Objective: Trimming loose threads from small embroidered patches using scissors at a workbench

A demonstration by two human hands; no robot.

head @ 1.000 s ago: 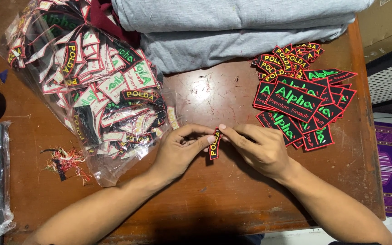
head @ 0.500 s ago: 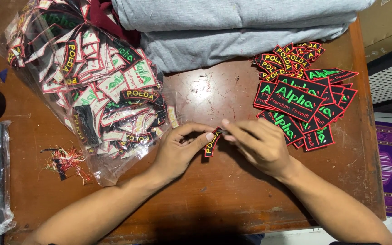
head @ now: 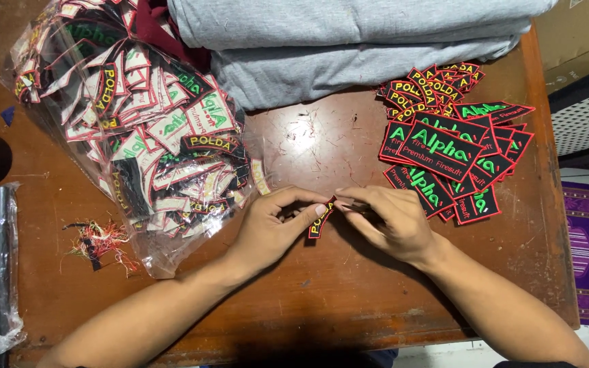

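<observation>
Both hands pinch one small curved embroidered patch (head: 322, 218) at table centre, left hand (head: 274, 228) and right hand (head: 390, 221) closed on it, finished patches stacked (head: 455, 153) at two o'clock, a fuller bag (head: 138, 129) at ten o'clock.

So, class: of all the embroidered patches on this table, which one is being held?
The small curved black patch with red edging, pinched between both hands; the rest lie piled or bagged.

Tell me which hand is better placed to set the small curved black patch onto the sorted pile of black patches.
Right, probably. The right hand lies just below the pile of black red-edged patches; the left hand, pinching the small curved black patch, sits farther away.
</observation>
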